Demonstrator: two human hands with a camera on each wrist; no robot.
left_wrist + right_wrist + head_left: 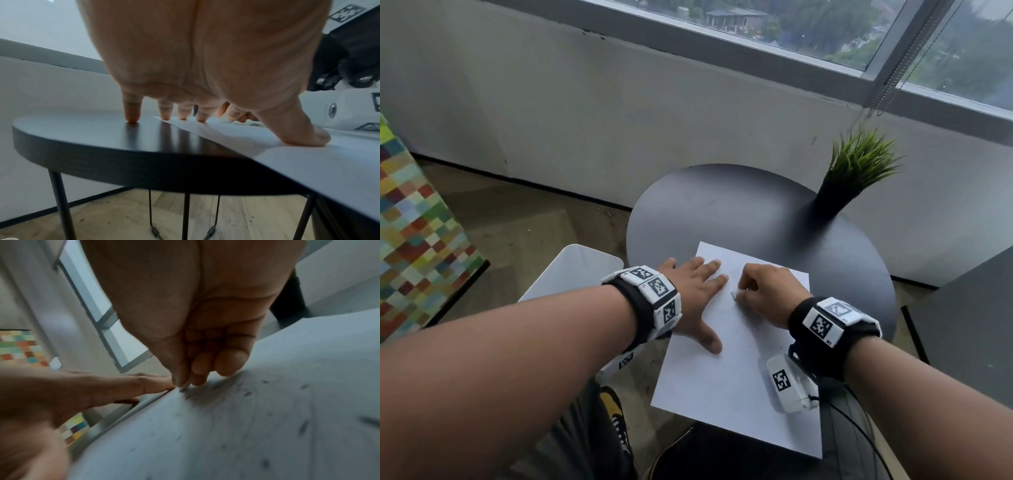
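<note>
A round black desk [739,212] carries a green grass plant in a black pot [839,192] at its 1 o'clock edge. A white stool [575,267] stands at 9 o'clock, with a colourful chequered panel [414,240] farther out. A window [808,31] lies at 12 o'clock.

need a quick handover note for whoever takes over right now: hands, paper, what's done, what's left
left hand: flat, fingers spread, pressing the paper sheet onto the round black table.
right hand: pinches a small white piece, likely an eraser, tip on the sheet.
Done: sheet pinned.
Left: grey smudges and dark flecks show on the sheet; probably rub them out, then brush off.
</note>
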